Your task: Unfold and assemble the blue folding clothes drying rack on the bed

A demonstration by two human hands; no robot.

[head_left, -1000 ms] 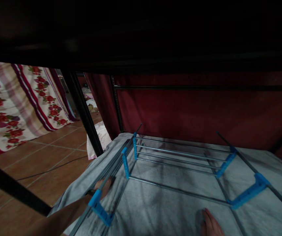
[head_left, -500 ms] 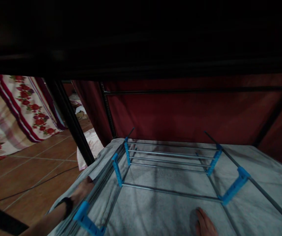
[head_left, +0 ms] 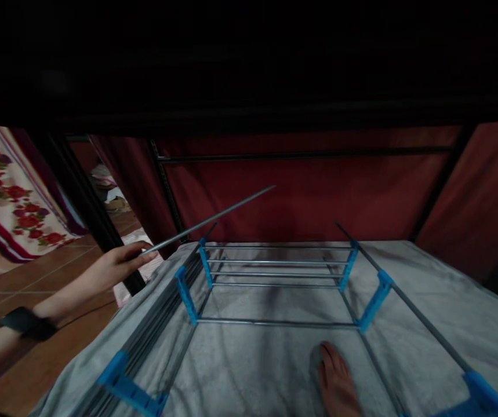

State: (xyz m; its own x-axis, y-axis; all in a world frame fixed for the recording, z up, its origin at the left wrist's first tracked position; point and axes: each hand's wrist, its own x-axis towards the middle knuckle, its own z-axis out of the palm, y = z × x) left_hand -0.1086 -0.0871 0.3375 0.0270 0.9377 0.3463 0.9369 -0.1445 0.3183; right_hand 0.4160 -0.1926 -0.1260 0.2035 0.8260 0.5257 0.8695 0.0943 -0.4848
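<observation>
My left hand (head_left: pixel 124 263), with a dark watch (head_left: pixel 26 323) on its wrist, is closed around one end of a thin grey metal rod (head_left: pixel 214 218). The rod slants up to the right, above the bed. Below it stands a partly assembled rack of grey tubes and blue plastic brackets (head_left: pixel 186 295). Several crossbars (head_left: pixel 275 275) join its two sides at the far end. A bundle of loose rods (head_left: pixel 155 321) lies along the rack's left side, beneath my left arm. My right hand is out of view.
A bare foot (head_left: pixel 338 379) rests on the grey bedsheet (head_left: pixel 257 370) inside the rack. Black bed posts (head_left: pixel 87 197) and a dark overhead frame surround the bed, with a red curtain (head_left: pixel 301 197) behind. Left are a flowered cloth (head_left: pixel 26 214) and tiled floor (head_left: pixel 83 318).
My left hand has risen from the bundle with a rod in it, which now points up and right. The view has turned slightly to the right.
</observation>
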